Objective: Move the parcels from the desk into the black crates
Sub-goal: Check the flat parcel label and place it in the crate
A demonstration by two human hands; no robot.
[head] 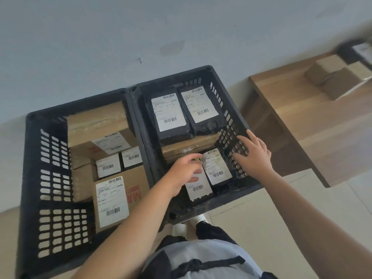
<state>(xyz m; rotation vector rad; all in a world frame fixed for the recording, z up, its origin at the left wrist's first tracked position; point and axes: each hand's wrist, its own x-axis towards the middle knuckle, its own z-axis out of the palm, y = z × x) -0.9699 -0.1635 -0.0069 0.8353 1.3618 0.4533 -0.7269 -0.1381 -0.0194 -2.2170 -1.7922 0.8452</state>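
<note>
Two black crates stand side by side on the floor. The left crate point(32, 178) holds several labelled cardboard boxes point(112, 198). In the right crate point(227, 202), two black bagged parcels point(171, 115) lie on a flat cardboard box point(187, 148). In front of them lie two small black parcels with white labels point(217, 168). My left hand point(185, 172) is inside this crate, its fingers loosely curled over the nearer small parcel point(198, 188); no grip shows. My right hand point(253, 156) is spread open beside the crate's right wall and holds nothing.
A wooden desk point(302, 117) stands to the right of the crates, with brown cardboard parcels point(338, 79) at its far end and a dark object behind them. A grey wall runs behind the crates. My feet are just in front of the right crate.
</note>
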